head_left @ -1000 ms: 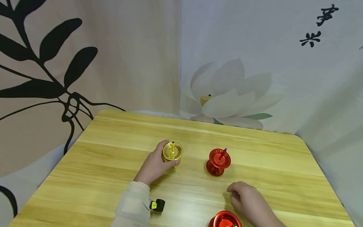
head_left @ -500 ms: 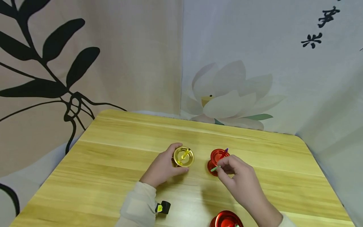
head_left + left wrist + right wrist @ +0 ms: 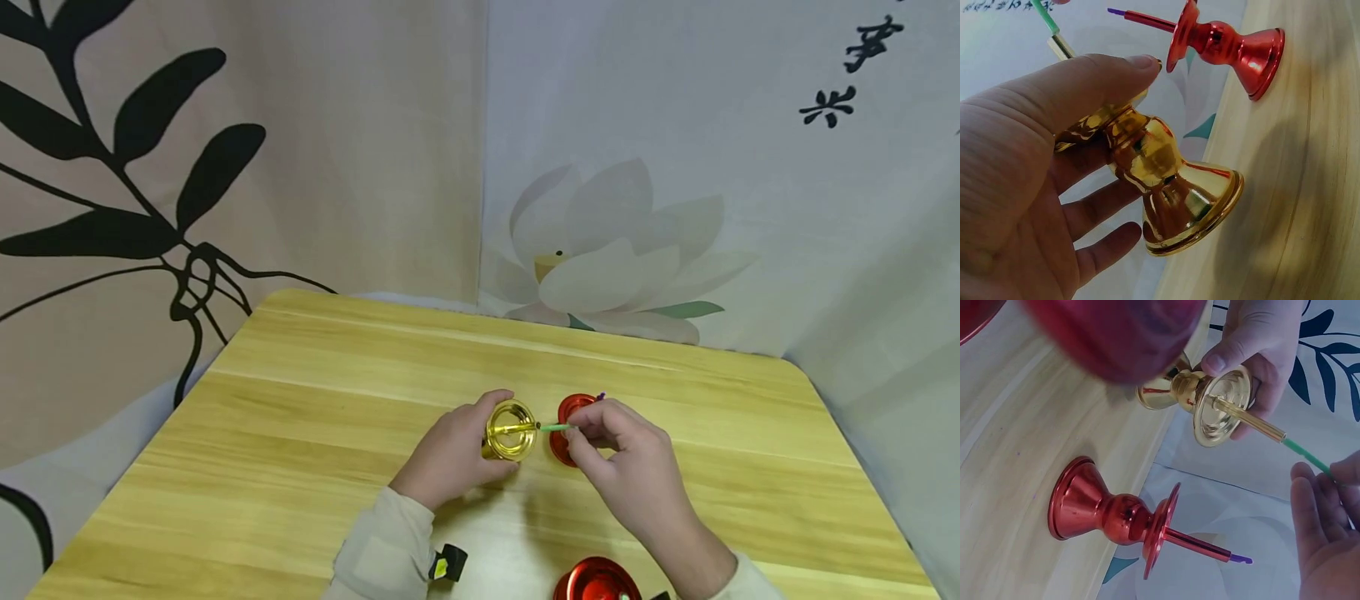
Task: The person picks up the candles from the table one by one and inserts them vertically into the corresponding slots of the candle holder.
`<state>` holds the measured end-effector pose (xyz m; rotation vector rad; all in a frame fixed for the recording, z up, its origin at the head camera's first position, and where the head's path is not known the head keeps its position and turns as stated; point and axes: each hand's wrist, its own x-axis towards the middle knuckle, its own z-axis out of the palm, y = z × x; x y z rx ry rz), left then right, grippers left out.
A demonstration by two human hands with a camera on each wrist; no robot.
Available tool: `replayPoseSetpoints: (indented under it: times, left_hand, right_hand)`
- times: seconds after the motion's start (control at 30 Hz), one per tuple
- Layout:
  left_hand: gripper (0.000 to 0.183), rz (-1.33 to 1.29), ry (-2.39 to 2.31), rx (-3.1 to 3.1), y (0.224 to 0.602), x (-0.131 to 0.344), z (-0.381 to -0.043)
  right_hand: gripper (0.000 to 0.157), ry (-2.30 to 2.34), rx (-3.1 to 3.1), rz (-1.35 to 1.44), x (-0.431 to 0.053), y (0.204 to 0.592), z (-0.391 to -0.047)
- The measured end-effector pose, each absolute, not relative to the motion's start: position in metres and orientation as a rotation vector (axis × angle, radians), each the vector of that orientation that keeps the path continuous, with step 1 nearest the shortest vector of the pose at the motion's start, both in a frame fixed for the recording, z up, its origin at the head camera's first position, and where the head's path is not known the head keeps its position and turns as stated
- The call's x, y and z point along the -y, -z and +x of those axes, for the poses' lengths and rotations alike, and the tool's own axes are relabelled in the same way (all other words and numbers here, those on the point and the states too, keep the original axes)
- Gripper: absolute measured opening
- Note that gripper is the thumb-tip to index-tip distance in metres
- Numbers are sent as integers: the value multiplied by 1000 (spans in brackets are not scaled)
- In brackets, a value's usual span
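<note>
My left hand (image 3: 453, 454) grips a gold candlestick (image 3: 1147, 153) round its stem and dish, tilting it so its upright tube points to the right. Between the thumb and fingers of my right hand (image 3: 637, 467) is a thin green stick (image 3: 1307, 455). Its far end meets the mouth of the gold tube (image 3: 1260, 427) in the right wrist view. Just behind the right fingers stands a red candlestick (image 3: 1125, 519), with a purple stick (image 3: 1240, 558) in its tube; in the head view those fingers partly cover it.
A second red candlestick (image 3: 597, 581) sits at the near edge of the head view, partly cut off. Everything stands on a wooden table (image 3: 225, 467), with a printed curtain (image 3: 360, 167) behind it. A blurred red shape (image 3: 1116, 337) fills the top of the right wrist view.
The left hand has moved right with the gold candlestick and tilted it rightward. The right hand has come forward with the green stick, bringing it to the tube's mouth.
</note>
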<state>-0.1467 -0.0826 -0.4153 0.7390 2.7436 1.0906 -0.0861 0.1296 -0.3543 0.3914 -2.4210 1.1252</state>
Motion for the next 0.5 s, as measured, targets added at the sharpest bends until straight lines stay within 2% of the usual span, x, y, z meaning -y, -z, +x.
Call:
replayPoseSetpoints:
  times: [0.4,0.5]
  left_hand:
    - [86,750,-1103,-2714,413,79,-144]
    - [87,711,-1199,-2639,415,79,-145]
  right_hand:
    - [30,-1019,2511,494,-132,360,-88]
    - [37,-992,2531,502,-135,360,-86]
